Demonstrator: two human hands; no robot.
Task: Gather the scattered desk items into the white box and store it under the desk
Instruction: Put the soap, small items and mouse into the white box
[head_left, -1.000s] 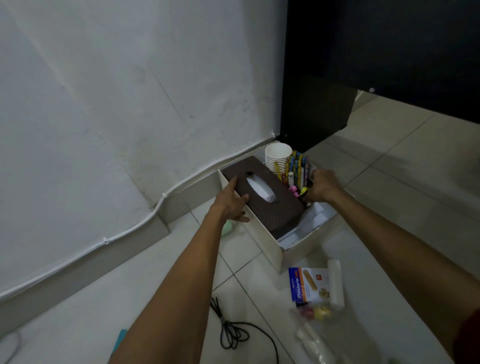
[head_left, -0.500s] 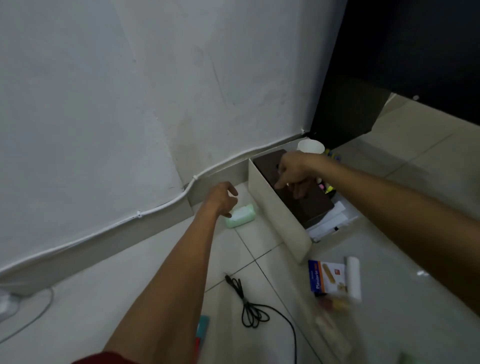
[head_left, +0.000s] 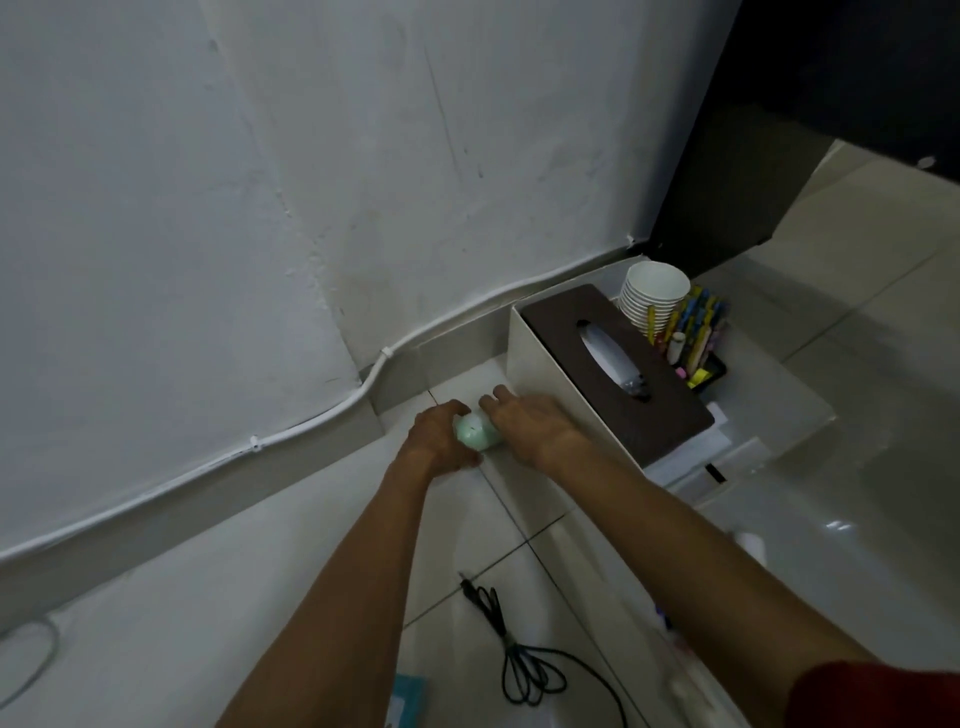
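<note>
- Far left there's just the wall (head_left: 208, 208) with a white cable (head_left: 311, 423) clipped along the skirting, nothing to gather there.
- The left hand (head_left: 441, 439) is down on the floor tiles, fingers wrapped round the left side of a small pale green thing (head_left: 475, 430), could be a soap or a little case, too blurry to say. I'd call that a grasp.
- The right hand (head_left: 524, 423) comes in from the other side, palm down, fingers spread over the green thing's top. Whether it actually grips or only rests there, can't tell.
- Just right of the hands sits the white box (head_left: 540, 358), on the floor near the wall and not yet under the dark desk (head_left: 779, 156). Inside it: a brown tissue box (head_left: 582, 332), a stack of paper cups (head_left: 654, 293) and a bunch of coloured pens (head_left: 696, 325).
- A black cord (head_left: 524, 670) lies loose on the tiles near the bottom.
- Tip for this step, imo: lift the green thing straight up so it clears the box wall, then drop it in a free gap, not on the tissue slot.
- Versus half a second ago: the left hand was only reaching for the green thing, and the right hand was on the tissue box. Now both have closed in on it.
</note>
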